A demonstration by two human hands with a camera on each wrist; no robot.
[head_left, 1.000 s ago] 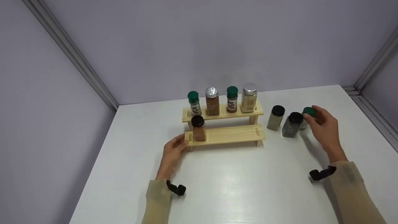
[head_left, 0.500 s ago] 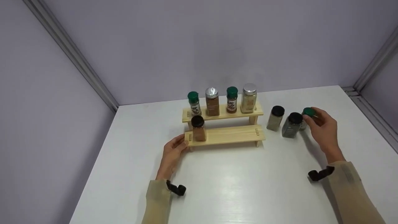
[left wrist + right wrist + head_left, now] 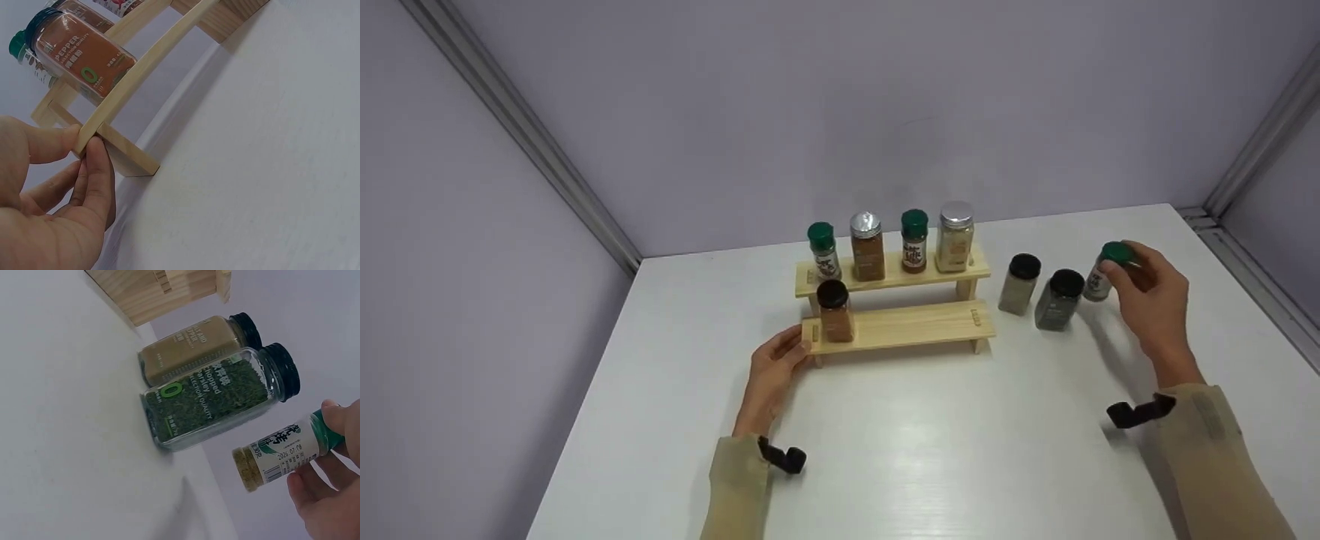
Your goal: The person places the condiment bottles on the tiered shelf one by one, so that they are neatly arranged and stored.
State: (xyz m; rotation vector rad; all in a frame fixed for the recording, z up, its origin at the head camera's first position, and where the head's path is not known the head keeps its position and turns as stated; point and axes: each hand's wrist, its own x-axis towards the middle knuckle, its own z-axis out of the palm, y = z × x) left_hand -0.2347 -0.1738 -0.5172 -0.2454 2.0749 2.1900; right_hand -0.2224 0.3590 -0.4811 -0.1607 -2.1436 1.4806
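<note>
The person's right grip (image 3: 1156,296) pinches the green cap of a small labelled bottle (image 3: 284,453) between thumb and fingers; the bottle hangs roughly upright, cap up, just above the table (image 3: 915,442). Near it, 2 black-capped jars stand side by side on the table: a chopped parsley jar (image 3: 214,396) nearer the bottle and a tan-filled jar (image 3: 188,351) to its left. The left grip (image 3: 771,375) pinches the left end of the lower level of a 2-level wooden rack (image 3: 915,326). A black-capped pepper jar (image 3: 84,53) stands at that end. The upper level carries 4 containers, green-capped shakers (image 3: 914,244) alternating with silver-capped jars (image 3: 868,253).
</note>
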